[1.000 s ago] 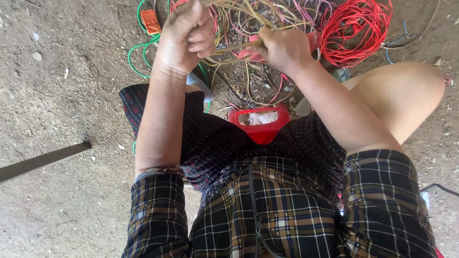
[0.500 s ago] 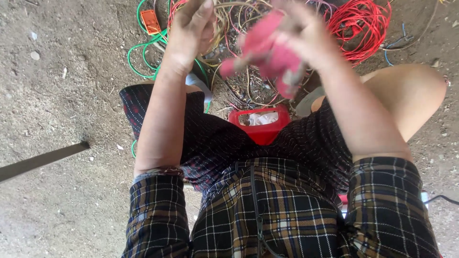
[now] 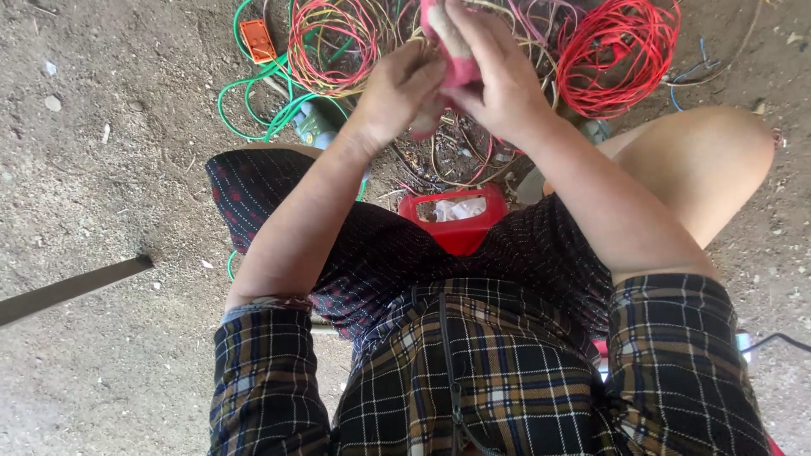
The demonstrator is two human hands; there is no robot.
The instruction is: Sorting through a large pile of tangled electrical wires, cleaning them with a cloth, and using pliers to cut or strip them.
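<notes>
My left hand and my right hand are raised together over a heap of tangled wires on the ground. Both hands close around a pink-red handled tool, its upper part sticking out between my fingers; what kind of tool it is stays unclear. The fingers hide most of it. Below my hands a small red container with white scraps inside sits between my knees.
A coil of red wire lies at the upper right, green wire loops and an orange block at the upper left. A dark bar lies on the dirt at left. My bare knee is on the right.
My hands let go of the wire bundle and came together. The right hand lifted the pink-red tool, and the left hand now grips it too.
</notes>
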